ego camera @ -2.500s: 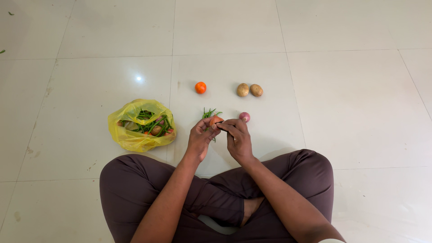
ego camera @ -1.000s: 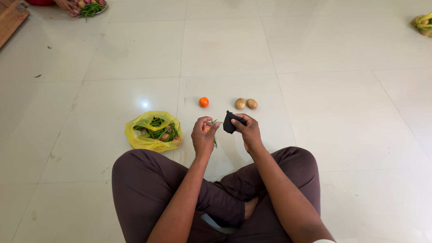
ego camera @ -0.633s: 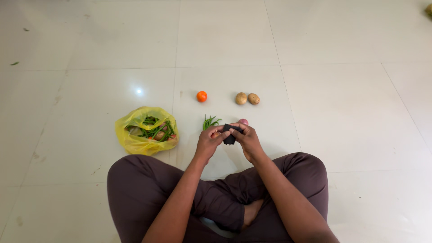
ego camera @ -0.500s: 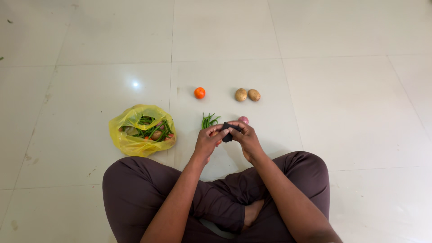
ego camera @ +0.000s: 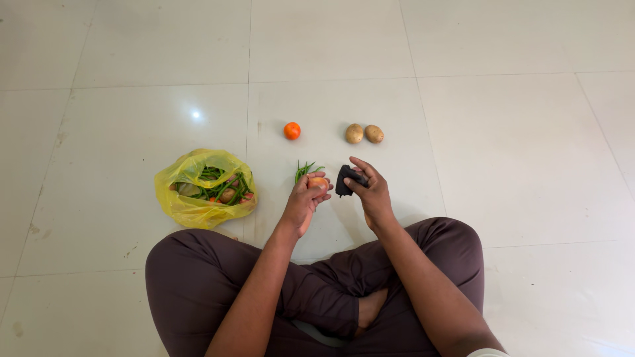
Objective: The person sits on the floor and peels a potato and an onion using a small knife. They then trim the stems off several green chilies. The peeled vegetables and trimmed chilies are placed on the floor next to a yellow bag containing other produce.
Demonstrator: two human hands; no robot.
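At the left of the frame, a yellow plastic bag (ego camera: 204, 188) lies open on the pale tiled floor (ego camera: 516, 132), with green beans and a few reddish and brown vegetables showing inside. Just right of it, near the middle of the frame, the left hand (ego camera: 303, 201) is curled around a small orange-red vegetable (ego camera: 318, 182), fingertips wrapped over its top; it looks round, smooth and firm, so it may slip, and a cupped grip around its widest part suits it. A small bunch of green beans (ego camera: 303, 170) lies on the floor just behind that hand. To the right, the right hand (ego camera: 370, 192) pinches a small black cloth (ego camera: 346, 180), soft and light, bunched between thumb and fingers, slightly apart from the vegetable. Higher up lie an orange tomato (ego camera: 292, 130) and two potatoes (ego camera: 364, 133).
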